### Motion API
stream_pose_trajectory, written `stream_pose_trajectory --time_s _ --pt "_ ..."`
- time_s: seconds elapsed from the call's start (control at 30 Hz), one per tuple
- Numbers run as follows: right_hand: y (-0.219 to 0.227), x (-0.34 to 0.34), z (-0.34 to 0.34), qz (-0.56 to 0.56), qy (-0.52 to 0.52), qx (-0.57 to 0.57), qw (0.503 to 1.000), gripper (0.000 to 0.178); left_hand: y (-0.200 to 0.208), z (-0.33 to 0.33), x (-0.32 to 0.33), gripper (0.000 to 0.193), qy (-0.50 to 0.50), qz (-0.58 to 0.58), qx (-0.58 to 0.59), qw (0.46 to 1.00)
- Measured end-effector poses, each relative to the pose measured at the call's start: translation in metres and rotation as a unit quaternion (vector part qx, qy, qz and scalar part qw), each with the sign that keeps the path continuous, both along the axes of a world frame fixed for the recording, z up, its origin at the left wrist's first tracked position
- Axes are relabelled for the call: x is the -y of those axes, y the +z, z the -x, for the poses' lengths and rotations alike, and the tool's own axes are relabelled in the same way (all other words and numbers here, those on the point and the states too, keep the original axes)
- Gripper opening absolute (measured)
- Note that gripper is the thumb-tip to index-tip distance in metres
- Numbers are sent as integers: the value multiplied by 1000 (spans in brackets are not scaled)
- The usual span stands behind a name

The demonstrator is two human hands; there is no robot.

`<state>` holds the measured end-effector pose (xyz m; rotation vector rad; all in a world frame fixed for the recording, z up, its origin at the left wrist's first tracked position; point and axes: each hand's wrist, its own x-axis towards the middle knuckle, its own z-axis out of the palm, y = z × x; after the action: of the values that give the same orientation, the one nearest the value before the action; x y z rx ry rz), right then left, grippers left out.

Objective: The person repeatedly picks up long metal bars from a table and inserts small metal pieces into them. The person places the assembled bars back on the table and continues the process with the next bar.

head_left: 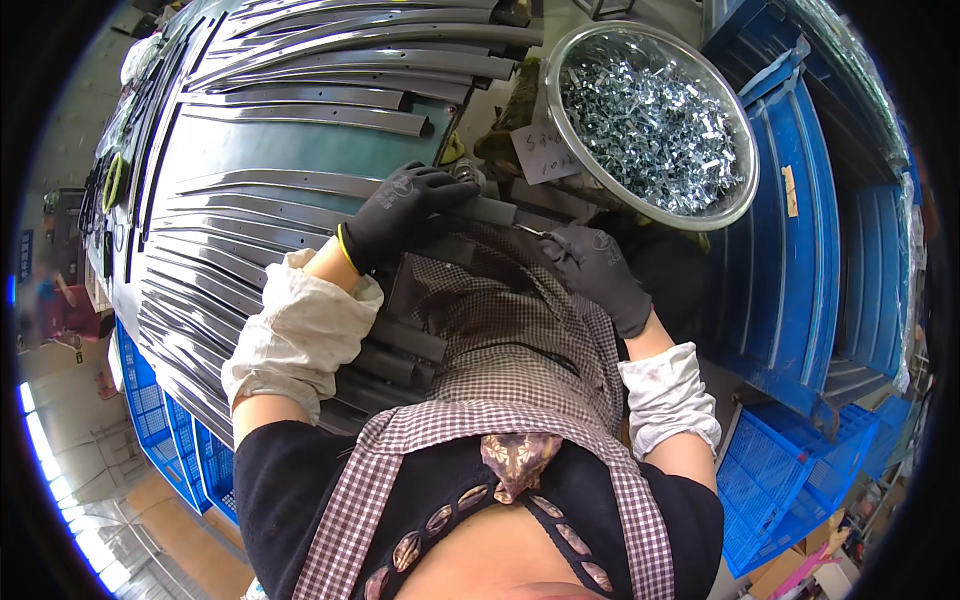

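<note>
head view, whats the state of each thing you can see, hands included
Left hand, gloved, closed on a dark strip
Right hand, gloved, pinching a small metal piece
Round bowl, filled with shiny metal bits
Other strips, laid side by side on the table
Paper card, handwritten on
Sleeve covers, bunched up
Blue mesh crate, contents unclear

Bright light leaves glare on the dark strips (300, 181) and glitter on the metal pieces (655, 125). A light band (38, 430) at lower left burns out white. Edges curve toward the black rim; the background (65, 310) looks soft.
</note>
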<state>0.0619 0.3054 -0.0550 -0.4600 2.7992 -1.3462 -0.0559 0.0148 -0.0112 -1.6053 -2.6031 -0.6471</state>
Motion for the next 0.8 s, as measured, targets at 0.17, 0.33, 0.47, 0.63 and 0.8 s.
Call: stream_pose_trajectory --time_s 0.17,0.33,0.47,0.63,0.8 --pt "8 4 5 15 8 30 999 27 0 1 1 52 -16 -5 1 1000" --pt "10 -2 14 58 68 84 992 25 4 -2 0 47 -15 14 13 1000" --pt "13 5 21 -18 90 22 996 21 4 -3 -2 45 -24 -2 10 1000" --pt "34 29 25 -226 43 -116 966 18 13 -1 -5 47 -39 13 10 999" --pt "29 2 14 -148 64 -121 979 16 22 -5 -6 49 -21 24 56 998"
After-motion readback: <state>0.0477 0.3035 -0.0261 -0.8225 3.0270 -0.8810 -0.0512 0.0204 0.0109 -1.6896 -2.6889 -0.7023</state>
